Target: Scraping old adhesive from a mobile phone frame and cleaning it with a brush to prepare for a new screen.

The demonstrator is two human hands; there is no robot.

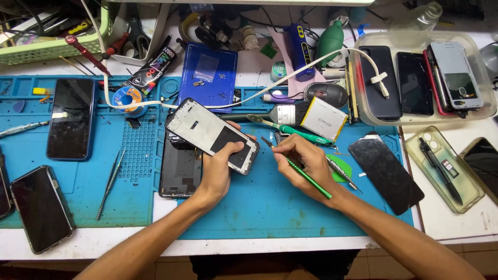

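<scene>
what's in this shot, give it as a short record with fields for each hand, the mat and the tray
left hand: the left hand holds an opened phone frame tilted above the mat
right hand: the right hand grips a green-handled tool like a pen, tip toward the frame
mat: blue work mat; a phone back shell lies under the frame, tweezers to the left, a dark screen panel to the right
tray: clear plastic tray at upper right holds several phones
battery: a flat battery lies above the right hand

Black phone (4, 189) cut by left edge.
</scene>
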